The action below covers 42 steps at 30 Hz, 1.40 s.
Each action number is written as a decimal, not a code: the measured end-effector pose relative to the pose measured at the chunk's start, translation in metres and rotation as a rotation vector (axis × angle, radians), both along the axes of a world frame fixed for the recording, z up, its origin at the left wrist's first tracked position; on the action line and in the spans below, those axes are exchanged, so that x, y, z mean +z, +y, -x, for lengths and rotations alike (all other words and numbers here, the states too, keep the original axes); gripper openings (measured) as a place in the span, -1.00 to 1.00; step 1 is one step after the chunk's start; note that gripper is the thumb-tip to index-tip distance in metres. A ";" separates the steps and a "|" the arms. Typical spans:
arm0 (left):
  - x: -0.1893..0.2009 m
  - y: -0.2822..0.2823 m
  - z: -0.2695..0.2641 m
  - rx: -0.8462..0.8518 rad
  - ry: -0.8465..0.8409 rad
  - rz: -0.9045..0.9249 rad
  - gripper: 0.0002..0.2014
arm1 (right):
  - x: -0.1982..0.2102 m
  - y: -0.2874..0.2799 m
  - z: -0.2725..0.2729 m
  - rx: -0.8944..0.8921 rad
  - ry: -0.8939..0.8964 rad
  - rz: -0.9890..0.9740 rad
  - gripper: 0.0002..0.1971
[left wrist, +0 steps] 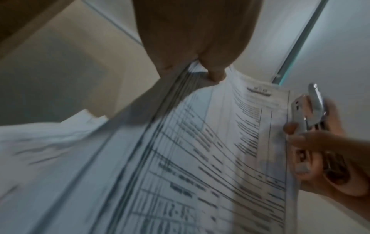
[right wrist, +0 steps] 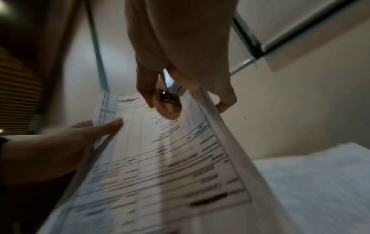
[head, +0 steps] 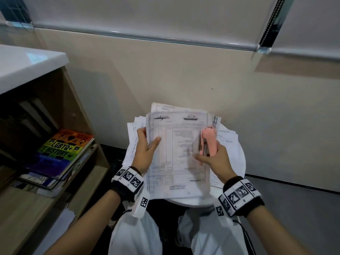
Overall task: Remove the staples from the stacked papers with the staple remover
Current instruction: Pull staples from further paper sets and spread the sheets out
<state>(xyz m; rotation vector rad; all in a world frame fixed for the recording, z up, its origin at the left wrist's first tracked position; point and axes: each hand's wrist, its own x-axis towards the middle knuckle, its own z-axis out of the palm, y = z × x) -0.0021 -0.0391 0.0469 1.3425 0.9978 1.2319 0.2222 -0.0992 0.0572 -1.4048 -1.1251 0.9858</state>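
Note:
A thick bundle of printed forms (head: 176,153) is lifted above a loose pile of papers (head: 228,138) on a round white stool. My left hand (head: 145,148) grips the bundle's left edge, thumb on top (left wrist: 212,69). My right hand (head: 211,157) holds a pink staple remover (head: 207,140) while its fingers also clamp the bundle's right edge (right wrist: 226,101). The remover's metal jaws (left wrist: 312,107) show in the left wrist view, beside the page's right margin. No staple can be made out; the pages are blurred.
The white stool (head: 193,202) stands against a beige wall (head: 184,74). A wooden shelf unit (head: 60,126) with a rainbow-covered book (head: 64,150) and other books is at the left. My legs in white trousers (head: 139,234) are below the stool.

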 end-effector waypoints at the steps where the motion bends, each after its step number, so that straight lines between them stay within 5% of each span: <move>1: 0.010 0.001 -0.004 0.038 -0.001 -0.077 -0.59 | 0.009 -0.002 0.007 -0.039 0.004 -0.089 -0.55; 4: 0.035 0.000 -0.012 0.142 -0.044 -0.221 -0.43 | 0.026 -0.006 0.020 -0.055 0.007 -0.295 -0.41; 9: 0.042 0.005 0.000 0.167 0.034 -0.243 -0.20 | 0.027 -0.010 0.005 0.044 0.003 -0.231 -0.52; 13: 0.047 0.010 0.010 -0.023 0.023 -0.082 -0.34 | 0.021 -0.008 -0.013 0.102 -0.032 -0.121 -0.60; 18: 0.064 0.014 0.004 -0.167 0.070 -0.095 -0.65 | 0.021 0.001 -0.019 0.116 -0.121 -0.039 -0.58; 23: 0.064 0.021 -0.005 0.014 -0.015 -0.227 -0.62 | 0.028 0.005 -0.013 0.037 -0.110 -0.066 -0.58; 28: 0.057 0.009 -0.013 0.168 0.089 -0.398 -0.70 | 0.024 0.006 -0.006 0.000 -0.049 -0.074 -0.60; 32: 0.057 0.007 -0.009 0.109 0.051 -0.343 -0.59 | 0.027 0.004 -0.010 0.004 -0.005 -0.084 -0.64; 35: 0.069 0.007 -0.003 0.006 -0.055 -0.142 -0.60 | 0.030 0.003 -0.017 0.000 0.006 -0.068 -0.69; 42: 0.083 0.004 0.005 -0.355 0.203 -0.058 -0.75 | 0.031 0.003 -0.024 0.020 -0.009 -0.096 -0.69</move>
